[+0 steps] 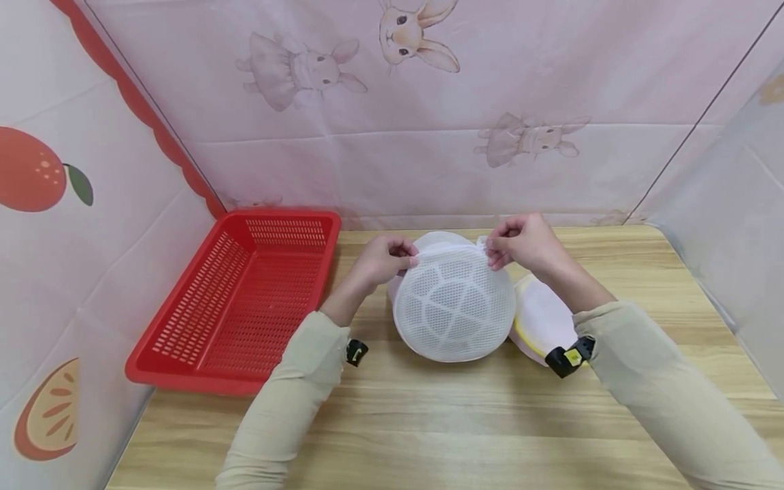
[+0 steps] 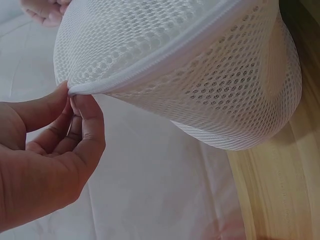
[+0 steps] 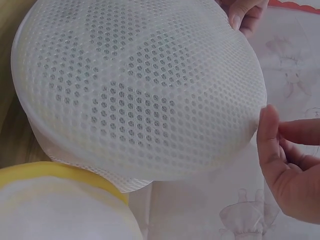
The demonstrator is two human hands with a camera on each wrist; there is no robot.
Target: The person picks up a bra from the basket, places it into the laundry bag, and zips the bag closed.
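A round white mesh laundry bag (image 1: 454, 306) stands on the wooden table, its lid side tilted toward me. The left hand (image 1: 384, 260) pinches the piped rim at the upper left between thumb and forefinger; the left wrist view shows this grip on the mesh bag (image 2: 235, 75) closely. At the upper right edge, the right hand (image 1: 520, 243) pinches a small white tab or bit of the rim. In the right wrist view, the right hand's fingers (image 3: 270, 132) meet at the bag's edge, partly hiding what they hold. Inside the bag, contents cannot be made out.
Beside the bag on the right lies a pale round pouch with yellow trim (image 1: 542, 320), partly under the right forearm. A red perforated basket (image 1: 324, 272) sits on the left of the table (image 1: 429, 422). Printed cloth walls (image 1: 398, 170) enclose the back and sides.
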